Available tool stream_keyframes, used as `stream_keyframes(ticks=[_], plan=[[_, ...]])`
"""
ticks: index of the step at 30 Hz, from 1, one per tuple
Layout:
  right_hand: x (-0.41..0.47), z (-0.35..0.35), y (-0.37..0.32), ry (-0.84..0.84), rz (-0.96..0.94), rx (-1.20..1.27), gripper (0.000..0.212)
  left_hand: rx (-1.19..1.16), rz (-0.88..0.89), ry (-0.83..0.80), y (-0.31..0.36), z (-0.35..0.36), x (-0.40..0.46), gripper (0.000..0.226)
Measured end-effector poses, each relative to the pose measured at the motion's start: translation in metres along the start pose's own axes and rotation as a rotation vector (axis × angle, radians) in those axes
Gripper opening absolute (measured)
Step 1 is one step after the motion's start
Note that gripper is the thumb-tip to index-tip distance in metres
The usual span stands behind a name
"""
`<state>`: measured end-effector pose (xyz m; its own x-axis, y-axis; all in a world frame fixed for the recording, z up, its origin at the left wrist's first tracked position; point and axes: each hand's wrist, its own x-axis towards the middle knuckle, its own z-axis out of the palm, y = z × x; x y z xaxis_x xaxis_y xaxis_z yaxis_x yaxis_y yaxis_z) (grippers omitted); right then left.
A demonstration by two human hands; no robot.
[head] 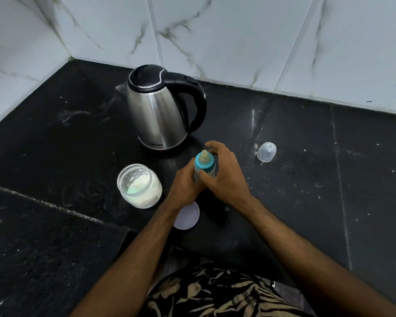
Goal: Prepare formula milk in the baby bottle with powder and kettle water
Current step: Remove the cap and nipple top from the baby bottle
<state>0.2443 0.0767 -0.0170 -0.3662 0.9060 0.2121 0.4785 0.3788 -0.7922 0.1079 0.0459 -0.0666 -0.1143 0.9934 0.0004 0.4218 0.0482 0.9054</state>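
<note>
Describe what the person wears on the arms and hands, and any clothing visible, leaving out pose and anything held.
Both forearms are bare: no sleeves, gloves, watch, rings or bracelets show on the left hand or right hand. Below them is a black-and-beige patterned garment.

Both forearms are bare from the lower edge of the view up to the wrists, with no sleeves reaching into sight. The left hand point(185, 184) and the right hand point(224, 172) are bare too; neither shows a glove, ring, watch or bracelet on the parts that can be seen. At the bottom of the view, between the two arms, lies a patterned garment point(217, 294): black fabric crossed by irregular beige, zebra-like stripes and streaks. Whether it is a shirt or trousers cannot be told.
</note>
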Motion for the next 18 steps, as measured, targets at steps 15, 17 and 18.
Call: stream_keyframes(ticks=[15,17,18], plan=[[0.001,-0.008,0.0,-0.084,-0.006,0.082,0.069,0.009,0.017,0.003,-0.003,0.001,0.001,0.055],[0.0,-0.003,0.001,-0.042,0.007,0.038,0.071,0.03,0.017,-0.004,-0.003,0.001,0.001,0.056],[0.001,-0.001,0.001,-0.023,0.01,0.017,0.069,0.025,0.017,-0.006,-0.003,0.001,0.001,0.057]])
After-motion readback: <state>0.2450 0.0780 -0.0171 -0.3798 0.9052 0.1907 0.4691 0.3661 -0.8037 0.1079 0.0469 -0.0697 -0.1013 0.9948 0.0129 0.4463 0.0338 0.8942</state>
